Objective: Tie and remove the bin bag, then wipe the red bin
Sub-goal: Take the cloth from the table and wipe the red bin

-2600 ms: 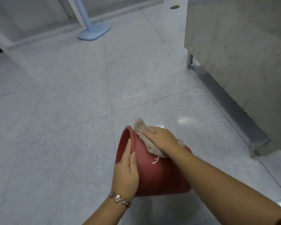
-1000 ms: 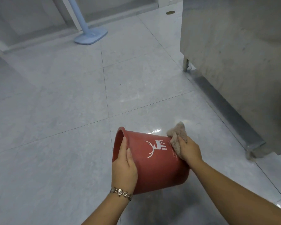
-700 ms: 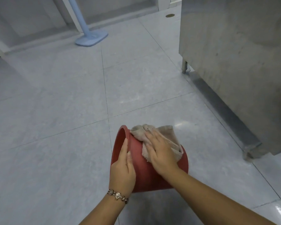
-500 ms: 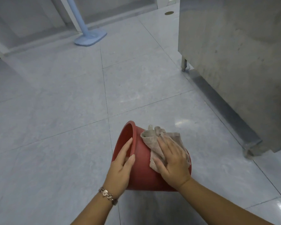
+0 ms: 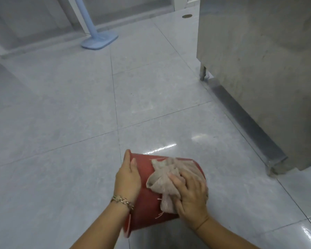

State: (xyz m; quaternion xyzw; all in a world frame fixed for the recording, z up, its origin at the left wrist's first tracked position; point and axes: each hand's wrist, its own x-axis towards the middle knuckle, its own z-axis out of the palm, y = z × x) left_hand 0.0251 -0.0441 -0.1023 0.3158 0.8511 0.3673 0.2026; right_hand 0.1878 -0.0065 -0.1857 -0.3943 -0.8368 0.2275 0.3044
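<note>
The red bin (image 5: 147, 203) is held on its side above the floor, its open mouth facing left. My left hand (image 5: 127, 178) grips its rim, thumb on the outside wall. A beige cloth (image 5: 162, 178) lies crumpled on the bin's upper side. My right hand (image 5: 190, 193) presses the cloth against the bin wall, fingers spread over it. No bin bag is in view.
A steel cabinet on short legs (image 5: 258, 69) stands close on the right. A blue mop head and handle (image 5: 99, 42) rest at the back by a white wall. Grey tiled floor (image 5: 61, 123) spreads to the left and ahead.
My right hand has slid the cloth across the bin's side, from the base end toward the rim and back down toward me. The left hand kept hold of the rim while the bin turned slightly.
</note>
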